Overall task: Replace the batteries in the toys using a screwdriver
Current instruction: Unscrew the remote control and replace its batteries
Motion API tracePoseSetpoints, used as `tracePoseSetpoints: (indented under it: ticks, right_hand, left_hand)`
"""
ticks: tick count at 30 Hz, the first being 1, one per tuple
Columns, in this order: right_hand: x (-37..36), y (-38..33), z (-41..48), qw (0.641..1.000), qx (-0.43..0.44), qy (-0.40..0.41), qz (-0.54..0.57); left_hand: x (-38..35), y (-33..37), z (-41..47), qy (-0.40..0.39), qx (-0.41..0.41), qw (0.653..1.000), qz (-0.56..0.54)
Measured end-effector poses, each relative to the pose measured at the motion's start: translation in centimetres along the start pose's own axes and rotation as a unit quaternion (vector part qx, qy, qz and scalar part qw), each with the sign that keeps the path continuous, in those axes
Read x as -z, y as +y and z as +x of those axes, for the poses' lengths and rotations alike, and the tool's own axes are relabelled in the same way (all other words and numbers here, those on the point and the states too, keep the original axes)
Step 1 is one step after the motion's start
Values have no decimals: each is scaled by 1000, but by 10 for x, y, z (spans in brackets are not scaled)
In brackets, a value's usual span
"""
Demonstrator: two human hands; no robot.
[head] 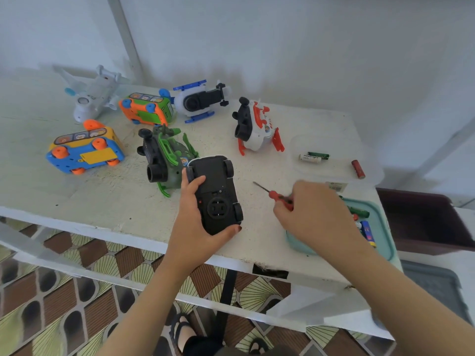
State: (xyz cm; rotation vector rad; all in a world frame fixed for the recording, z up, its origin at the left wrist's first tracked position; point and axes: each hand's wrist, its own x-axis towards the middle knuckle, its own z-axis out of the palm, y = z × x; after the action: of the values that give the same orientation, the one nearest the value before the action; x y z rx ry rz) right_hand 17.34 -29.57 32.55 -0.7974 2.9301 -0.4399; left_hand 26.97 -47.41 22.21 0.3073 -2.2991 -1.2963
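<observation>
Head view shows my left hand (191, 227) wrapped round the car (218, 191), belly-up at the worktop's (115, 196) near edge, presumably to expose its hatch; my right hand (316, 214) pinches the screwdriver (272, 194), tip aimed carward but apart (screw too small to see).

Car (217, 176): matt black plastic, seemingly.
</observation>
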Motion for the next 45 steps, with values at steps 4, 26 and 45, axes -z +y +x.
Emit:
tracePoseSetpoints:
  ticks: [4, 26, 45]
  right_hand:
    - [14, 2, 5, 969, 82, 125, 195]
    - [7, -25, 17, 879, 314, 180, 310]
    - [2, -25, 20, 887, 333, 182, 262]
  left_hand:
    - [-2, 4, -1, -3, 8, 1000, 11]
    - [-6, 7, 1, -9, 27, 999, -26]
    - [-7, 4, 1, -8, 24, 999, -22]
